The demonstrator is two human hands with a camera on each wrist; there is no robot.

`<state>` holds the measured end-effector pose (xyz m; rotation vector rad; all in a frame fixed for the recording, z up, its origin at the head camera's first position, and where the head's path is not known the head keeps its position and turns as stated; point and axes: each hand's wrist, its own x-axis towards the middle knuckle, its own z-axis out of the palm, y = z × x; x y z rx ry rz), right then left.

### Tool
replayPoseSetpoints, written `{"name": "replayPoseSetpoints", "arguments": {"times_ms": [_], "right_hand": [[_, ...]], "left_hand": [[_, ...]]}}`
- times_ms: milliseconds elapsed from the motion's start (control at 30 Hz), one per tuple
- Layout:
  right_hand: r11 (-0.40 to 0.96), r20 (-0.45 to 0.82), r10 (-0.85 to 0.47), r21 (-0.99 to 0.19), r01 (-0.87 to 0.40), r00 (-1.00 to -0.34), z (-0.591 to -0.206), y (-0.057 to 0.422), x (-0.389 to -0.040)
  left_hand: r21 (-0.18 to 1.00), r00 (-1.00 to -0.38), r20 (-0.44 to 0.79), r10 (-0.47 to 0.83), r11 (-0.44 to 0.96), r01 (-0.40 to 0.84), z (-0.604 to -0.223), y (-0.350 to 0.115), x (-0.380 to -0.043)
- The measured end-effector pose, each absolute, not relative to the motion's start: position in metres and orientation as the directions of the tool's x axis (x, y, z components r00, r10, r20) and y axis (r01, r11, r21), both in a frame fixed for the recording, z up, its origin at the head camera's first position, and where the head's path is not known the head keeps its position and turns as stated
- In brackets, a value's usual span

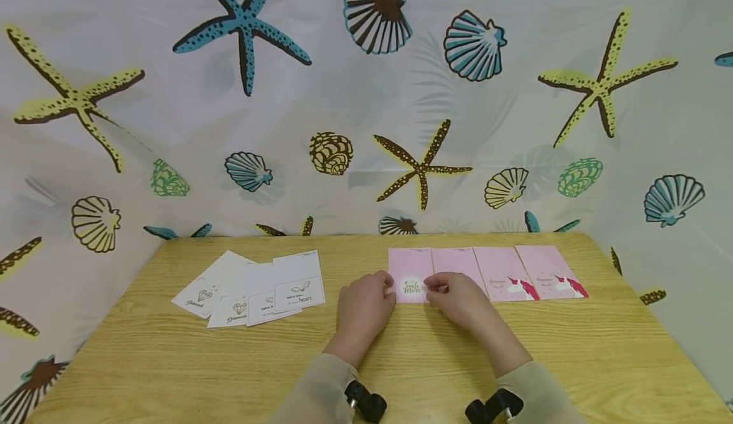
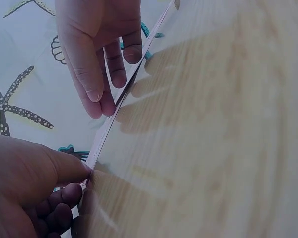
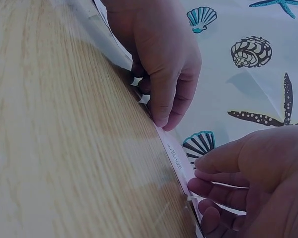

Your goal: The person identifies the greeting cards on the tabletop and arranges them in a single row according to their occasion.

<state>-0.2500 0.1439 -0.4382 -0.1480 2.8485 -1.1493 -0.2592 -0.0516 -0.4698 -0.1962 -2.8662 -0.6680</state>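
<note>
L hand [image 1: 364, 303] pinches Smile More card [image 1: 409, 274], R hand [image 1: 458, 300] at opp. edge, grip can't tell, & uneven pull cd skew it into adj. pink card [image 1: 452, 260].

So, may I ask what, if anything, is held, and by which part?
The pink Smile More card: the left hand seems to pinch its left edge; the right hand is at its right, grip unclear.

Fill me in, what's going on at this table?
A person's left grip pinches the left edge of the pink "Smile More" card, and the right grip is at its right edge. Three more pink cards, two with unicorns, continue the row rightward. Four overlapping white cards lie at the left of the wood-grain table.
</note>
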Motion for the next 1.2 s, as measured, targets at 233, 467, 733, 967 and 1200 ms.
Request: {"name": "replayPoseSetpoints", "arguments": {"times_ms": [233, 467, 733, 967, 1200], "right_hand": [[0.709, -0.035, -0.109, -0.704, -0.053, -0.993, -0.438, 0.144, -0.249], [0.707, -0.011, -0.102, -0.705, -0.065, -0.995, -0.437, 0.143, -0.25], [0.659, 0.051, -0.013, -0.751, -0.047, -0.999, -0.433, 0.144, -0.25], [0.599, 0.075, 0.013, -0.799, -0.052, -0.997, -0.427, 0.143, -0.248], [0.504, 0.091, -0.033, -0.858, -0.095, -0.995, -0.425, 0.132, -0.249]], "left_hand": [[0.432, -0.972, 0.217, 0.085, 0.885, 0.174, -0.47, -0.052, -0.258], [0.459, -0.977, 0.204, 0.069, 0.874, 0.157, -0.468, -0.052, -0.258], [0.539, -0.978, 0.209, -0.002, 0.835, 0.113, -0.463, -0.059, -0.257], [0.533, -0.958, 0.287, -0.027, 0.835, 0.135, -0.453, -0.077, -0.247], [0.507, -0.954, 0.297, -0.041, 0.853, 0.122, -0.447, -0.1, -0.239]]}}
